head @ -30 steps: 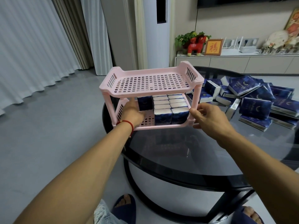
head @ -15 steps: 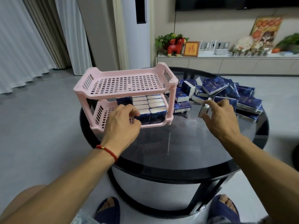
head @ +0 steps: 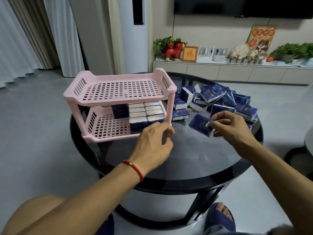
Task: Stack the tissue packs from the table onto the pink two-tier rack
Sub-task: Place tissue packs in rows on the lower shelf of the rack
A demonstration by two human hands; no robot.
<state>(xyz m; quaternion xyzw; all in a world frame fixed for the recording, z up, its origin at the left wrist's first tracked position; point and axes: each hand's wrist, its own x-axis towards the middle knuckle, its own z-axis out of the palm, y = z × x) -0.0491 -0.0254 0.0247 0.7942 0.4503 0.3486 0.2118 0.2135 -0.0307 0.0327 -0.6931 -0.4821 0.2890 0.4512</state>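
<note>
The rack [head: 118, 106] is set at the worktop's [head: 186, 160] left edge; packs [head: 144, 114] are ranked on its lower tier, the top tier bare. Right of the rack, the left hand [head: 152, 143] is held loosely curled, grasping nothing. Farther right, one pack [head: 199, 124] is pinched by the right hand [head: 228, 126], likely for loading. The pile [head: 220, 102] beyond overlaps, so its count cannot be told.

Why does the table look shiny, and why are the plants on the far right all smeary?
In the head view, the dark glass table mirrors the room's light, so pale hazy patches show near the hands; the plants at the right edge look smeared, likely motion blur; the wide lens bends the curtains and walls outward at the edges; the rack in the middle looks sharp.
</note>
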